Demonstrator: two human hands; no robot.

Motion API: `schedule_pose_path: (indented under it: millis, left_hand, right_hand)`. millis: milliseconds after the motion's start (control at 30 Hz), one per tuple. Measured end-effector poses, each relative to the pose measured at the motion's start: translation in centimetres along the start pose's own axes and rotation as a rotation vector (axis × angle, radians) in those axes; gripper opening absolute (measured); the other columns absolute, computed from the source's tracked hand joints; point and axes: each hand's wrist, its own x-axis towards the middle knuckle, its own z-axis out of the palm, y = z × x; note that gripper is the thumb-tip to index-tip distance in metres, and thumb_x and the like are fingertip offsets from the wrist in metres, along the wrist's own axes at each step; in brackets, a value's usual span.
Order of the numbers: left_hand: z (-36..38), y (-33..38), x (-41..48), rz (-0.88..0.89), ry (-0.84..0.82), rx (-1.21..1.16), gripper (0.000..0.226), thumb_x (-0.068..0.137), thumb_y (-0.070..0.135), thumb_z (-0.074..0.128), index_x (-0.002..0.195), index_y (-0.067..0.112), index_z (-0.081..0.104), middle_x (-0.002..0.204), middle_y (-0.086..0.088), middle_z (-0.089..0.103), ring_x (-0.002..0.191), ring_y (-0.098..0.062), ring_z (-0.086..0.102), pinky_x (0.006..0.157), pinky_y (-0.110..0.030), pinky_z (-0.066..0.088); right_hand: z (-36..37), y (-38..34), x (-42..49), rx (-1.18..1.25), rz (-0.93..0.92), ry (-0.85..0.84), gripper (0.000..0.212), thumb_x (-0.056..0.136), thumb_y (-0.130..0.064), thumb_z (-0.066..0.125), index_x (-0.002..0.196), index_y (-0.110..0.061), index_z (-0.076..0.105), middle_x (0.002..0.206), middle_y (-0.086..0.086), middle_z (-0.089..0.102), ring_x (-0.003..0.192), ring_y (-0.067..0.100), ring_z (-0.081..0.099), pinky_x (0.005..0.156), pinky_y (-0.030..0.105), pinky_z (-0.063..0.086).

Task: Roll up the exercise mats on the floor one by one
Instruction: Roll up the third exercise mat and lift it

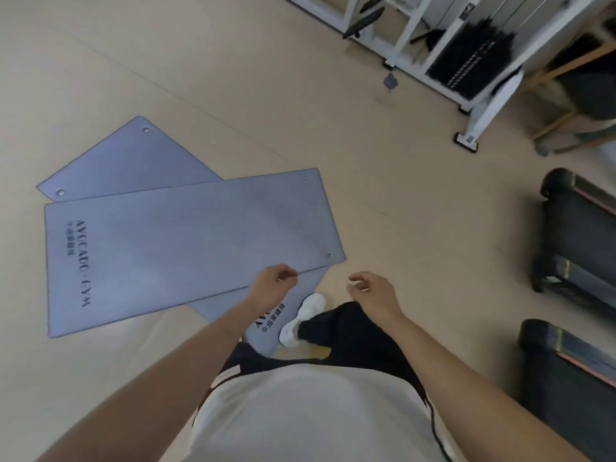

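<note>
Two grey-blue exercise mats lie flat and unrolled on the beige floor, crossing each other. The top mat point(186, 248) carries the print "AVOCADO GYM" near its left end. The lower mat point(130, 158) runs diagonally under it; its near corner shows beside my white shoe point(301, 320). My left hand point(273, 285) hovers above the top mat's near edge with loosely curled fingers and holds nothing. My right hand point(371, 291) hangs over bare floor to the right, fingers loosely curled, empty too.
A white weight machine frame point(480, 105) with a black weight stack stands at the back right. Two black treadmill ends point(573, 241) sit along the right edge. Wooden furniture legs point(560, 121) show at the far right. Open beige floor lies left and behind the mats.
</note>
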Motion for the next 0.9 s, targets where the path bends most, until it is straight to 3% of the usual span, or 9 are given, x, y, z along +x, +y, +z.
schedule_pose_path:
  millis: [100,333,467,633,767,900]
  left_hand:
    - [1.4,0.7,4.6,-0.077,-0.003,-0.025,0.018,0.098,0.022,0.065,0.113,0.019,0.074,0.107,0.002,0.073,0.100,-0.016,0.065,0.086,-0.024,0.043]
    - [9.1,1.7,16.8,-0.266,0.117,-0.153,0.017,0.098,0.019,0.063,0.110,0.016,0.074,0.100,-0.004,0.071,0.078,-0.013,0.061,0.071,-0.028,0.046]
    - [15.6,2.2,24.7,-0.384,0.225,-0.212,0.023,0.099,0.018,0.061,0.120,0.014,0.070,0.109,-0.001,0.070,0.099,-0.018,0.064,0.084,-0.030,0.047]
    - [22.3,1.1,33.6,-0.480,0.274,-0.216,0.027,0.099,0.022,0.060,0.124,0.016,0.068,0.114,-0.003,0.070,0.100,-0.021,0.066,0.085,-0.031,0.049]
    - [26.9,-3.8,41.4,-0.440,0.209,-0.125,0.029,0.099,0.025,0.059,0.126,0.018,0.067,0.114,0.002,0.072,0.099,-0.017,0.067,0.077,-0.028,0.051]
    - [31.9,-12.9,49.4,-0.384,0.160,0.088,0.034,0.099,0.034,0.060,0.131,0.025,0.063,0.123,0.008,0.070,0.112,-0.017,0.065,0.091,-0.033,0.052]
  right_hand:
    - [-2.2,0.4,4.5,-0.073,-0.014,-0.032,0.024,0.095,-0.026,0.069,0.118,-0.021,0.071,0.100,-0.005,0.069,0.094,0.014,0.064,0.084,0.026,0.044]
    - [-5.6,5.3,20.5,-0.205,-0.084,-0.178,0.039,0.098,-0.030,0.066,0.136,-0.021,0.062,0.123,-0.001,0.067,0.100,0.015,0.061,0.084,0.027,0.043]
    - [-5.6,10.0,29.0,-0.300,-0.177,-0.394,0.048,0.100,-0.031,0.063,0.146,-0.021,0.052,0.135,-0.001,0.059,0.110,0.014,0.058,0.096,0.032,0.047]
    - [-4.2,16.4,39.1,-0.348,-0.157,-0.470,0.049,0.101,-0.030,0.063,0.147,-0.019,0.051,0.137,0.003,0.058,0.119,0.020,0.058,0.099,0.035,0.046]
    - [-0.1,22.6,48.8,-0.352,-0.054,-0.446,0.051,0.101,-0.030,0.063,0.148,-0.017,0.049,0.141,0.007,0.058,0.125,0.024,0.058,0.098,0.033,0.043]
    - [6.3,29.6,59.3,-0.342,0.036,-0.391,0.049,0.097,-0.030,0.067,0.142,-0.014,0.054,0.134,0.009,0.063,0.120,0.025,0.060,0.091,0.029,0.039]
